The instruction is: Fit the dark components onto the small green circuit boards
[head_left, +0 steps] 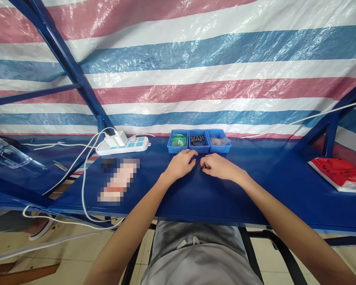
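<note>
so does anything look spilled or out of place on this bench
Nothing spilled: the three blue bins sit in a straight row with their parts inside. Only the white cables from the power strip hang loose off the table. The right hand pinches a small dark part.

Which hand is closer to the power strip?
Left. The left hand lies on the table to the right of the power strip, apart from it. The right hand, pinching a dark part, lies farther right, beyond the left hand.
</note>
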The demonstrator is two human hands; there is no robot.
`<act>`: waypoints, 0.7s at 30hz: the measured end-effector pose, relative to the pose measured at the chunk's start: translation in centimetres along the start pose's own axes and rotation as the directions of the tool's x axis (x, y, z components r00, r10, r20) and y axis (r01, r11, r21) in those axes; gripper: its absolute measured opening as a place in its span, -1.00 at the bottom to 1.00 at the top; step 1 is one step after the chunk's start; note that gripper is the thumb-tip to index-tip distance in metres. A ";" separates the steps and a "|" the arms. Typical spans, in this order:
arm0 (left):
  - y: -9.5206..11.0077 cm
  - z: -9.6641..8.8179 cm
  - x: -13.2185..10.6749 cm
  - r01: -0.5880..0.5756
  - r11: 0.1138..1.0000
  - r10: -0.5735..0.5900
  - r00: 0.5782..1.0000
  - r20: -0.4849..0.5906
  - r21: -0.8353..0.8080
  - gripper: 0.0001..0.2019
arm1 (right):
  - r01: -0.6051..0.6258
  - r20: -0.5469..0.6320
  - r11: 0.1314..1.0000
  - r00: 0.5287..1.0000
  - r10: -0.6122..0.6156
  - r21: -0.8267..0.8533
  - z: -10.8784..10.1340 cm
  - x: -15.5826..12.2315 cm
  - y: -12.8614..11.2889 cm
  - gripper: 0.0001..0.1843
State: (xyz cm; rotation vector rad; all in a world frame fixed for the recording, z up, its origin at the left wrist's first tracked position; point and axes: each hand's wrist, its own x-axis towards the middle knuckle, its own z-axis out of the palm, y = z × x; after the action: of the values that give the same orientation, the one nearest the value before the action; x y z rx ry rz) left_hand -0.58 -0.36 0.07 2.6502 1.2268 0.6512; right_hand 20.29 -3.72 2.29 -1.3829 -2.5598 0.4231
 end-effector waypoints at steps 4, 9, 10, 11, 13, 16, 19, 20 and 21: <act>0.0 0.0 0.0 -0.003 1.000 0.003 1.000 0.001 -0.005 -0.73 | 0.005 -0.010 1.000 1.000 -0.005 -0.007 0.0 0.0 -0.1 -0.93; 0.1 -0.1 0.0 -0.003 1.000 0.003 1.000 0.004 -0.011 -0.75 | 0.030 -0.069 0.997 0.997 -0.026 0.066 0.1 0.0 0.0 -0.88; 0.1 -0.1 0.0 -0.005 1.000 0.005 1.000 0.005 -0.014 -0.77 | 0.037 -0.083 0.996 0.996 -0.030 0.086 0.1 0.0 0.1 -0.88; 0.1 -0.1 0.0 -0.007 1.000 0.007 1.000 0.004 -0.016 -0.77 | 0.045 -0.100 0.993 0.994 -0.035 0.105 0.0 0.1 0.2 -0.89; 0.1 -0.1 0.0 -0.016 1.000 0.017 1.000 0.004 -0.017 -0.78 | 0.055 -0.154 0.991 0.987 -0.035 0.126 -0.1 0.3 0.5 -0.88; 0.1 0.0 0.1 -0.027 1.000 0.027 1.000 0.006 -0.009 -0.79 | 0.031 -0.267 0.993 0.964 0.001 0.118 -0.1 0.6 1.1 -0.80; 0.1 0.0 0.1 -0.037 0.999 0.037 0.999 0.015 -0.005 -0.80 | -0.006 -0.348 0.992 0.936 0.050 0.128 0.2 0.8 1.6 -0.69; 0.1 0.0 0.1 -0.039 0.999 0.039 0.999 0.017 -0.005 -0.80 | -0.009 -0.364 0.991 0.929 0.058 0.135 0.3 0.9 1.7 -0.67; 0.1 0.0 0.1 -0.041 0.999 0.041 0.999 0.017 -0.005 -0.80 | -0.006 -0.378 0.990 0.924 0.060 0.141 0.4 1.0 1.7 -0.66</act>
State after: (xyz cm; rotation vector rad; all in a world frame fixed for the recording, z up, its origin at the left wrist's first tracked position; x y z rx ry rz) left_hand -0.42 -0.36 0.17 2.6778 1.1682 0.6357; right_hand 20.98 -2.02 1.38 -1.3119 -2.1543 0.2936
